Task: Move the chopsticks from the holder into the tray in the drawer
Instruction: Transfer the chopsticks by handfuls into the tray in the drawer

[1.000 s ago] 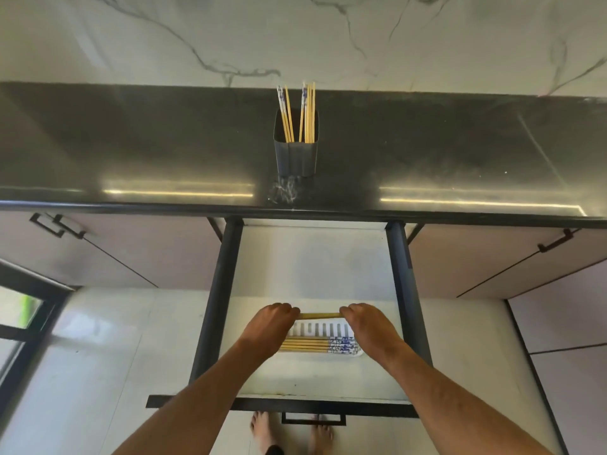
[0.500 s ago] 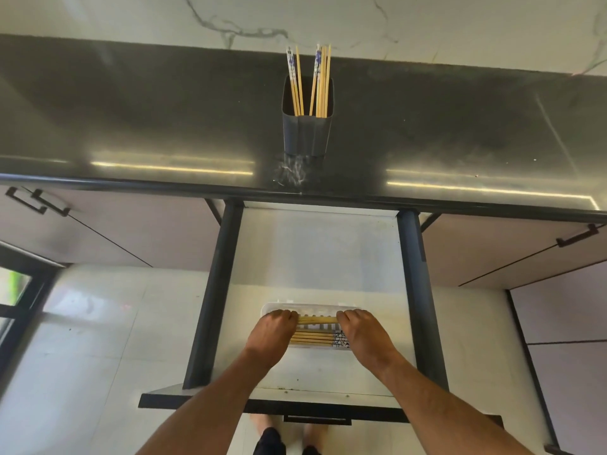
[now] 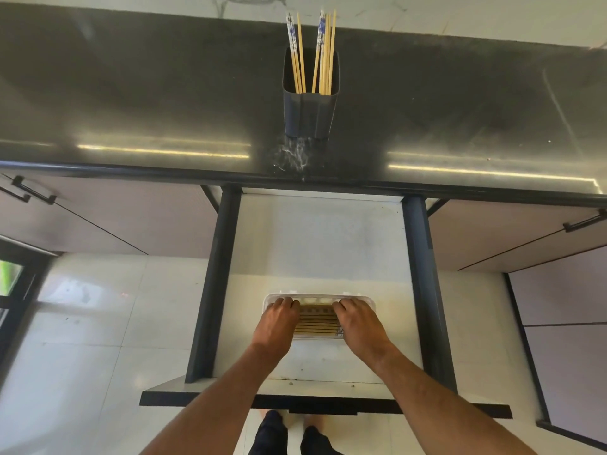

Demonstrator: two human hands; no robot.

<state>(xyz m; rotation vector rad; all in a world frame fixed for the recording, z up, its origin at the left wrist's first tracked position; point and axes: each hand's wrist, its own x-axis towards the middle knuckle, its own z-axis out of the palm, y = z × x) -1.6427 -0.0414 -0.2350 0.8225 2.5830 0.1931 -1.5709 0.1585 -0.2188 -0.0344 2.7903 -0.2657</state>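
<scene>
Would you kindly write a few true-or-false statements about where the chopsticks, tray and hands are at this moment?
1. The holder on the countertop is empty. False: several chopsticks stand in it.
2. The tray lies inside the open drawer. True.
3. Chopsticks in the tray lie crosswise, side by side. True.
4. Only the left hand is at the tray. False: the right hand is there too, one at each end.
5. The holder sits in the drawer. False: it stands on the countertop.
</scene>
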